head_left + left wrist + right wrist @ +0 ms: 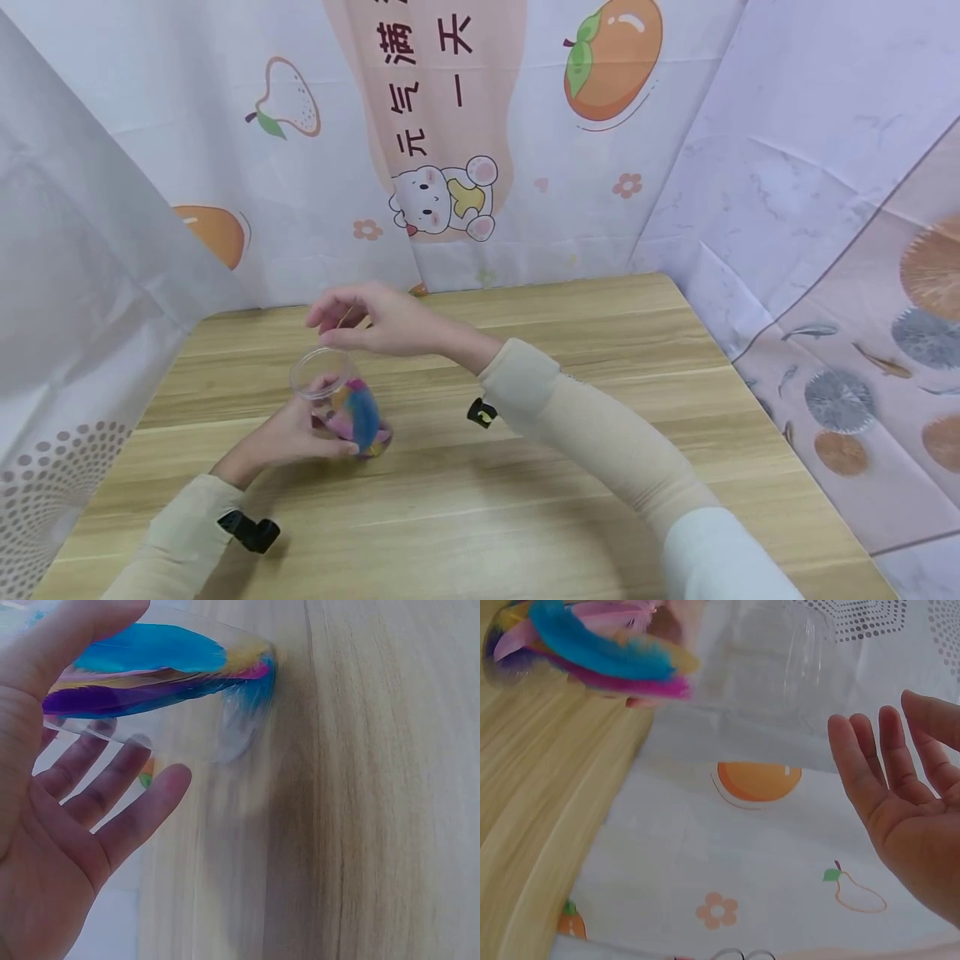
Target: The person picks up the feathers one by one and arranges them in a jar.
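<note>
A clear plastic jar (322, 372) stands on the wooden table with its round mouth facing up. Inside it, toward the bottom, lie several feathers (604, 645) in blue, pink, purple and yellow. My left hand (303, 429) holds the jar from the side, thumb on one wall and fingers round the other; the left wrist view shows this hand (82, 772) close up beside the feathers. Just above the jar's mouth hovers my right hand (375, 318), its fingers loosely bent. In the right wrist view that hand (907, 780) holds nothing and is apart from the rim.
The wooden table (570, 467) stretches to the right of the jar. Behind it hangs a white curtain (285, 208) printed with fruit, flowers and a cartoon bear, and more printed cloth (817, 275) hangs along the right side. Black camera mounts (249, 531) sit on both wrists.
</note>
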Tool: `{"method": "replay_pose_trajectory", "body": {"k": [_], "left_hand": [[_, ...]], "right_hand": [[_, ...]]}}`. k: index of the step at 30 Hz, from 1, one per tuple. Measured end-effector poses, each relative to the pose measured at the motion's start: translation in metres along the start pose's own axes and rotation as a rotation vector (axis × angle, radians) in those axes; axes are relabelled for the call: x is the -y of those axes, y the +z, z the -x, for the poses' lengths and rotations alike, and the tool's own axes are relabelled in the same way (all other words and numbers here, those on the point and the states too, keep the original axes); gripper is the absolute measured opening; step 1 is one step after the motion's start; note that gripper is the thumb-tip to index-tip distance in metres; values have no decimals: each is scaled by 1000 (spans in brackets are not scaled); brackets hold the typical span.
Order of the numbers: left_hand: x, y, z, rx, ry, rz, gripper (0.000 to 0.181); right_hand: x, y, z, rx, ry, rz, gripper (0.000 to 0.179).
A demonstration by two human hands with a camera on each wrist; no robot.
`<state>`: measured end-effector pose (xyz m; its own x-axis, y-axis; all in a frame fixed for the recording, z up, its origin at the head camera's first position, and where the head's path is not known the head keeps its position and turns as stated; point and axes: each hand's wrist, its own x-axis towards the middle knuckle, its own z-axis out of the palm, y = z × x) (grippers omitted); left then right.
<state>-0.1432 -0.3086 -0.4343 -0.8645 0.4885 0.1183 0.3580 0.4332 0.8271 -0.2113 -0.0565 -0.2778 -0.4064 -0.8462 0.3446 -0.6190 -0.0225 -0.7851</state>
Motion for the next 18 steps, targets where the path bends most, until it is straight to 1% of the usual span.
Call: {"method": "replay_pose_trajectory", "body": {"k": [3, 6, 8, 9, 11, 13, 14, 16, 17, 18], "left_hand": [[-2, -3, 2, -12, -25, -31, 93], [-7, -12, 5, -43, 13, -44, 90], [-13, -20, 6, -66, 69, -27, 84], [-17, -25, 7, -74, 110, -14, 81], [-25, -35, 8, -85, 185, 27, 71], [-33, -45, 8, -95, 254, 45, 60], [-37, -50, 7, -108, 291, 38, 53], [-45, -59, 6, -153, 333, 6, 44], [-48, -64, 5, -189, 342, -44, 42], [-51, -68, 4, -228, 338, -98, 42]], "right_hand": [[-2, -12, 15, -24, 36, 50, 22], [-5, -27, 33, -61, 60, 101, 24], [-7, -39, 46, -93, 65, 147, 26], [-9, -45, 52, -110, 62, 191, 27], [-11, -58, 64, -143, 58, 294, 28], [-14, -71, 75, -173, 52, 426, 29], [-15, -77, 81, -190, 57, 495, 29], [-18, -88, 92, -219, 65, 611, 30], [-20, -93, 98, -232, 78, 657, 31], [-22, -98, 103, -246, 95, 701, 32]]}}
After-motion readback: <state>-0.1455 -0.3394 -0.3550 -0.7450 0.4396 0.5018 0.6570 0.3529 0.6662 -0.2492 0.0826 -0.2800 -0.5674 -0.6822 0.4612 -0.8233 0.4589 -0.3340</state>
